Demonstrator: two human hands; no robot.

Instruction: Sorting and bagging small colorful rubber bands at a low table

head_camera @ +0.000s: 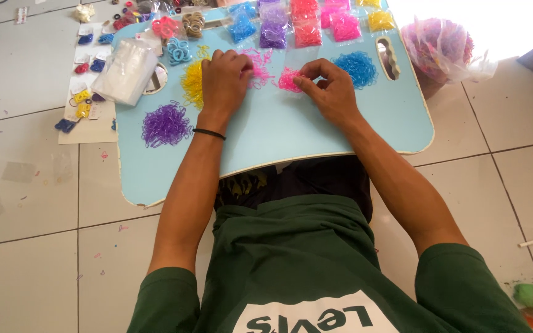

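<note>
A light blue lap tray [291, 132] lies across my legs with small piles of tiny elastic bands on it. My left hand [224, 80] rests knuckles-up on the tray, fingers curled at the loose pink bands [260, 65], with the yellow pile [192, 83] right beside it. My right hand [328, 86] pinches at a small bright pink pile [288, 80]. A blue pile [356, 66] sits just past my right hand. A purple pile [166, 125] lies near the tray's left front.
Small bags of blue, purple, pink and yellow bands [306, 23] line the tray's far edge. A stack of clear plastic bags [128, 71] lies at the left. Cards with hair ties [84, 92] cover the tiled floor. A large bag of mixed bands [439, 46] stands at the right.
</note>
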